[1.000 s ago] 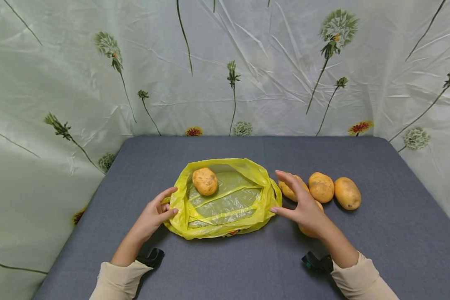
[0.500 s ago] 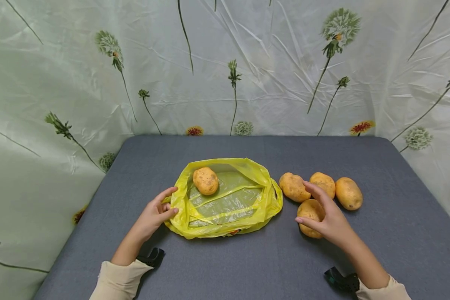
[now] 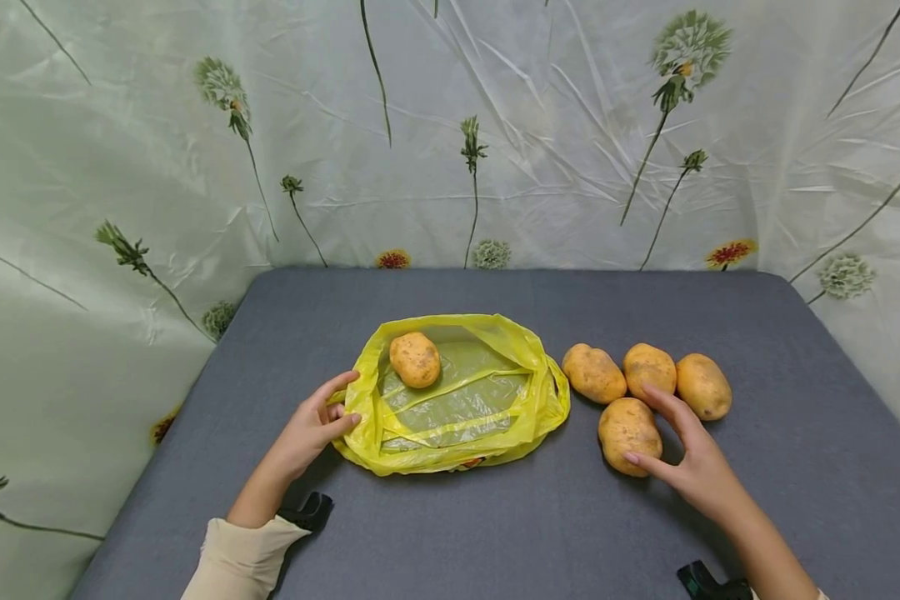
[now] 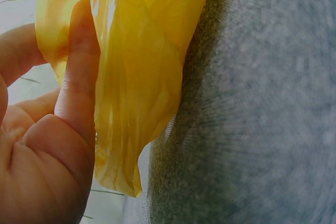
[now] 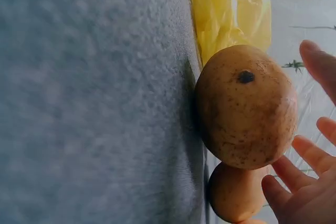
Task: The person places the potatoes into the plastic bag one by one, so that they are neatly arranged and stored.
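A yellow plastic bag (image 3: 450,462) lies on the table with its mouth spread wide, and one potato (image 3: 415,360) is inside at the back left. My left hand (image 3: 311,429) holds the bag's left edge. In the left wrist view the thumb (image 4: 81,72) lies along the yellow plastic. My right hand (image 3: 693,467) is at the right side of the nearest loose potato (image 3: 630,437), its thumb and fingers spread. In the right wrist view that potato (image 5: 245,108) shows a dark spot, and the fingers (image 5: 312,155) stand apart, uncurled, above and beside it.
Behind the nearest potato, three more potatoes sit close together: a left one (image 3: 594,372), a middle one (image 3: 649,369) and a right one (image 3: 704,387). The grey table (image 3: 495,542) meets a curtain (image 3: 555,167) printed with flowers at its back edge.
My right hand has moved from the bag's right side rightward and toward me, to the nearest potato. The left hand stays at the bag's left edge.
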{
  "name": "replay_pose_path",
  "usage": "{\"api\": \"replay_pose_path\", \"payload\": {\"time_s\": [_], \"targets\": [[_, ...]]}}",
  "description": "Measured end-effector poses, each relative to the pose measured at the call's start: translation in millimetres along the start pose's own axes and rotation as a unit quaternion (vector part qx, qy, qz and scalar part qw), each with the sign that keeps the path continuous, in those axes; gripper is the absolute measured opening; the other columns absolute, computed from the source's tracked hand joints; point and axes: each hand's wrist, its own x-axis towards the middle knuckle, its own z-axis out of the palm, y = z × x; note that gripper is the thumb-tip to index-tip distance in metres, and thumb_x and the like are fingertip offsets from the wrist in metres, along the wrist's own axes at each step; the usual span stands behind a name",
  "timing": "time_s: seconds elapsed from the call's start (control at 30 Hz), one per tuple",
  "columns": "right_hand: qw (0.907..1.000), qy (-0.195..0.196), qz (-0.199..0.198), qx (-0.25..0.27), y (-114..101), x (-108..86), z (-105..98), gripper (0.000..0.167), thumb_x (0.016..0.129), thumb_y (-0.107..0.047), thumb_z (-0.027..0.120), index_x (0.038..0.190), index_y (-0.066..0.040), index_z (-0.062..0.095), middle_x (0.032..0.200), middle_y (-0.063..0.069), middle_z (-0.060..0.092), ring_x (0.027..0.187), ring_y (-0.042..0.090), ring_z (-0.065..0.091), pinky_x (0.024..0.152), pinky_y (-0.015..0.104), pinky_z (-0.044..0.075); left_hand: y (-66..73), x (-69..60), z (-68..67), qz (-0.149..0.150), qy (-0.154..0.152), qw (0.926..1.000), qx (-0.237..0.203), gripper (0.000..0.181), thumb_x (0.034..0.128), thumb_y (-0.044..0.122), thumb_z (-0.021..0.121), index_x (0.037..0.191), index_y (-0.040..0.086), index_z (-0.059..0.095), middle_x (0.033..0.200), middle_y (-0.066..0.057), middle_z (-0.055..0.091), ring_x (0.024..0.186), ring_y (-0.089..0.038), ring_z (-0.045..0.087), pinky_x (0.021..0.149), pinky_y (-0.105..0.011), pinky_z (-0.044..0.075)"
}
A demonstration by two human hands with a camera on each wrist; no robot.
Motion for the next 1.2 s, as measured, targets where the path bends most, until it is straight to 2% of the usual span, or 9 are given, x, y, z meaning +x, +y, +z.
{"api": "replay_pose_path", "payload": {"time_s": [0.1, 0.43, 0.8, 0.97, 1.2], "targets": [[1.0, -0.001, -0.003, 0.002, 3.7, -4.3, -1.0, 0.091, 0.053, 0.017, 0.077, 0.133, 0.005, 0.034, 0.129, 0.014, 0.04, 0.122, 0.004, 0.033, 0.095, 0.012, 0.023, -0.3, 0.5, -0.1, 0.002, 0.0, 1.0, 0.0, 0.062, 0.0843, 0.001, 0.06, 0.137, -0.001, 0.027, 0.082, -0.012, 0.044, 0.062, -0.008, 0.046, 0.052, -0.02, 0.041], [0.9995, 0.005, 0.031, -0.001, 10.9, -14.3, 2.0, 0.089, 0.054, 0.014, 0.078, 0.132, 0.005, 0.036, 0.125, 0.023, 0.04, 0.116, 0.001, 0.036, 0.089, 0.011, 0.03, -1.1, 0.5, 0.2, 0.005, -0.001, 1.0, -0.008, 0.062, 0.0844, 0.0, 0.059, 0.137, -0.001, 0.027, 0.077, -0.01, 0.045, 0.063, -0.008, 0.047, 0.052, -0.02, 0.041], [0.9982, -0.011, 0.057, -0.017, 11.5, -17.9, 3.3, 0.085, 0.06, 0.007, 0.078, 0.134, 0.0, 0.036, 0.131, 0.018, 0.035, 0.113, -0.003, 0.034, 0.081, 0.006, 0.032, 0.2, 0.3, 0.4, -0.005, 0.0, 1.0, -0.007, 0.063, 0.0838, 0.0, 0.06, 0.137, 0.0, 0.027, 0.076, -0.011, 0.045, 0.062, -0.008, 0.047, 0.052, -0.02, 0.042], [0.9976, -0.005, 0.062, -0.029, 10.5, -17.6, 4.0, 0.084, 0.06, 0.006, 0.079, 0.133, 0.0, 0.038, 0.129, 0.017, 0.037, 0.109, -0.005, 0.037, 0.076, 0.007, 0.036, -0.1, 0.4, 0.1, -0.001, 0.001, 1.0, -0.004, 0.063, 0.0839, 0.001, 0.06, 0.137, -0.001, 0.027, 0.076, -0.01, 0.045, 0.062, -0.008, 0.047, 0.052, -0.02, 0.041], [0.998, 0.002, 0.058, -0.024, 8.5, -16.3, 3.0, 0.085, 0.058, 0.008, 0.079, 0.132, 0.0, 0.039, 0.129, 0.017, 0.038, 0.109, -0.004, 0.039, 0.076, 0.007, 0.037, -1.0, 0.2, -0.5, 0.004, 0.002, 1.0, 0.003, 0.062, 0.0841, 0.001, 0.06, 0.137, -0.002, 0.027, 0.077, -0.01, 0.045, 0.062, -0.008, 0.047, 0.051, -0.02, 0.041]]}}
